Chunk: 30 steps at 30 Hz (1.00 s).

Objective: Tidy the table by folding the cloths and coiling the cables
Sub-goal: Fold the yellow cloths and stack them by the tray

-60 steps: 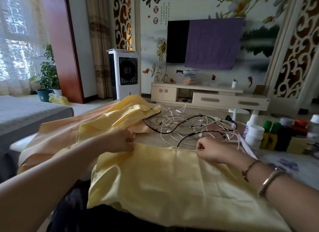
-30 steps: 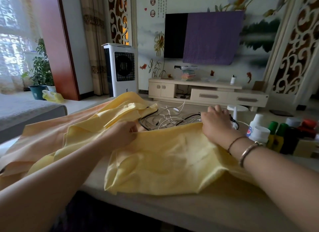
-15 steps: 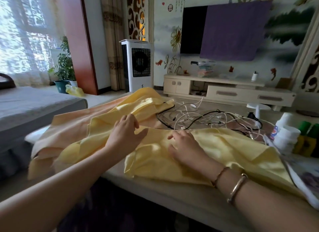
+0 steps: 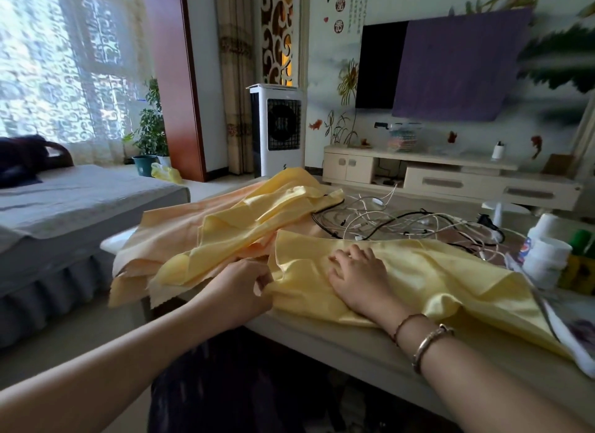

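Left hand (image 4: 238,291) pinches cloth (image 4: 428,278) edge; right hand (image 4: 357,275) lies flat on it. I'd align corners, then crease firmly.

Both hands (image 4: 302,279) on a yellow cloth (image 4: 428,271) (left pinching its edge), tangled cables (image 4: 402,223) behind.

The left arm enters from the lower left of the frame, bare, and reaches up toward the centre. The left hand (image 4: 240,289) sits just left of centre, fingers curled, pinching the edge of the yellow cloth (image 4: 428,271). The right arm comes in from the lower right, two bracelets on its wrist. The right hand (image 4: 359,276) lies palm down, fingers spread flat, pressing on that cloth.
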Each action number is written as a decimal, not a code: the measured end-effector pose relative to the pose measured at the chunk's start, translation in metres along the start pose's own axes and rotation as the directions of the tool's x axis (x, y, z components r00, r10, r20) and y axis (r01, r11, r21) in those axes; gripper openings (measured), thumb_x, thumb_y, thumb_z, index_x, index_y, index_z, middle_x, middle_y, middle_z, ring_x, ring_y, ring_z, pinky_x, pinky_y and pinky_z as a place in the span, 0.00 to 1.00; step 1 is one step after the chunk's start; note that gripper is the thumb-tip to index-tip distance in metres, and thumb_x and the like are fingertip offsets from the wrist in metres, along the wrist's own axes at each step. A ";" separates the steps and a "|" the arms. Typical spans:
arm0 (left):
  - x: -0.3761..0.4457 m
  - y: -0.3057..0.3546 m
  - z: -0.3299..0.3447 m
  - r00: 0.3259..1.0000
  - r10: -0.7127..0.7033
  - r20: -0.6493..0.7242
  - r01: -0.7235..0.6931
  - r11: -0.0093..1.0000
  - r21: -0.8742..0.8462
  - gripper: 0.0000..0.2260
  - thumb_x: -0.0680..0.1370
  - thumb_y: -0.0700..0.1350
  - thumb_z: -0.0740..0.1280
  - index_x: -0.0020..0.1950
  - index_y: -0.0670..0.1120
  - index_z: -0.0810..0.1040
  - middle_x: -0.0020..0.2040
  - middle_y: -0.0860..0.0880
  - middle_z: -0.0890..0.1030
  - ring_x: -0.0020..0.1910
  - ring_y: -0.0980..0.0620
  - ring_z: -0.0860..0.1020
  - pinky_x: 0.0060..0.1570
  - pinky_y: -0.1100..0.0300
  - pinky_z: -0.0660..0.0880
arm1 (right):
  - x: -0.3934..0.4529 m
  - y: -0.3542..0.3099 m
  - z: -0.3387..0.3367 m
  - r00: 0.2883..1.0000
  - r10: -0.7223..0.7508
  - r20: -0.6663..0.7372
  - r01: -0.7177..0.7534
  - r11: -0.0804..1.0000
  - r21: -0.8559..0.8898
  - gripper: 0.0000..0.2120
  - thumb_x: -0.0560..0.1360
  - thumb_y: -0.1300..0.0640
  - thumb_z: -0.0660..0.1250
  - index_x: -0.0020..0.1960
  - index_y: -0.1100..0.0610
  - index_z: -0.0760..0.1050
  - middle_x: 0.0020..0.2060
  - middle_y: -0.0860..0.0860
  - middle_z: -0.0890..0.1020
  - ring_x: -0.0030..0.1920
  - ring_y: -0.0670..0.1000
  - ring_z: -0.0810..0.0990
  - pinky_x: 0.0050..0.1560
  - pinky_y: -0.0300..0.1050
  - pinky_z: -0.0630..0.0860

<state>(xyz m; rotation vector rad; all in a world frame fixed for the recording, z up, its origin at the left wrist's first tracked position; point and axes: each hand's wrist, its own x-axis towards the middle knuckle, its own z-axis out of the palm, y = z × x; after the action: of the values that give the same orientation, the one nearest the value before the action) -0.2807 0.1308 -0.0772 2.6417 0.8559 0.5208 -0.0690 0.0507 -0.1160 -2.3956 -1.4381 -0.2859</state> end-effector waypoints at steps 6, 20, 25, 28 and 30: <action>-0.005 -0.001 -0.031 0.983 0.069 0.173 0.014 0.898 -0.440 0.05 0.72 0.35 0.73 0.40 0.46 0.84 0.34 0.55 0.82 0.34 0.63 0.75 0.39 0.73 0.70 | -0.001 0.001 -0.002 1.000 -0.012 0.006 0.012 1.000 0.022 0.18 0.79 0.45 0.55 0.66 0.48 0.71 0.63 0.50 0.73 0.63 0.54 0.67 0.60 0.48 0.65; 0.036 -0.018 0.005 0.967 -0.231 0.104 0.242 0.964 -0.106 0.12 0.70 0.59 0.73 0.40 0.54 0.74 0.40 0.57 0.77 0.40 0.58 0.75 0.36 0.64 0.68 | 0.000 -0.001 0.000 1.000 -0.022 -0.007 0.022 1.000 -0.008 0.19 0.78 0.46 0.54 0.67 0.48 0.70 0.64 0.50 0.71 0.64 0.54 0.66 0.62 0.49 0.64; 0.052 -0.017 0.011 0.946 -0.324 -0.001 0.317 0.927 -0.199 0.15 0.66 0.47 0.75 0.45 0.53 0.70 0.46 0.51 0.77 0.42 0.53 0.76 0.37 0.61 0.72 | 0.000 0.000 0.001 0.999 -0.033 -0.008 0.033 0.999 -0.002 0.20 0.78 0.46 0.54 0.67 0.48 0.69 0.63 0.50 0.71 0.64 0.54 0.65 0.62 0.50 0.64; 0.050 -0.016 0.012 0.935 -0.350 0.049 0.354 0.930 -0.104 0.16 0.65 0.46 0.73 0.46 0.53 0.69 0.46 0.51 0.78 0.41 0.51 0.76 0.40 0.57 0.76 | 0.000 0.000 0.001 0.999 -0.032 -0.009 0.032 0.999 0.002 0.19 0.78 0.46 0.54 0.67 0.49 0.70 0.63 0.50 0.71 0.64 0.54 0.65 0.63 0.51 0.64; 0.050 -0.012 0.014 0.942 -0.331 0.051 0.333 0.942 -0.035 0.14 0.66 0.46 0.71 0.47 0.53 0.70 0.48 0.51 0.76 0.46 0.49 0.75 0.49 0.53 0.76 | 0.001 -0.001 -0.002 1.000 -0.031 0.002 0.030 0.999 0.015 0.19 0.78 0.47 0.55 0.67 0.50 0.69 0.64 0.51 0.71 0.64 0.54 0.65 0.63 0.50 0.64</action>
<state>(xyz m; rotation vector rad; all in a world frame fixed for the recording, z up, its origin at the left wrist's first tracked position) -0.2433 0.1679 -0.0822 2.3879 1.2299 0.3854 -0.0696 0.0508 -0.1138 -2.3646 -1.4738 -0.2783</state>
